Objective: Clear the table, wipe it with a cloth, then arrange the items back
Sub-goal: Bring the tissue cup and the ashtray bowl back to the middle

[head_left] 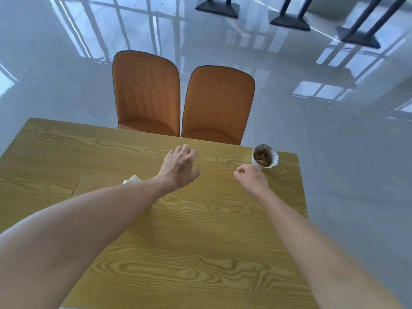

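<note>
Wood-grain worktop (178, 253): white cup (265, 157) near far right corner, white cloth (132, 179) peeking behind left forearm. Left grip (180, 167) relaxed, empty; right grip (252, 179) curled, empty, just beside cup.

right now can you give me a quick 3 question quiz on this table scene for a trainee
1. True or false: the left hand grips the white cup.
2. What lies partly hidden behind the left forearm?
3. The cup stands: A) mid-table B) near the table's far right corner C) on an orange chair.

Key: 1 false, it holds nothing. 2 A crumpled white cloth or tissue. 3 B, just beyond the right hand.
</note>
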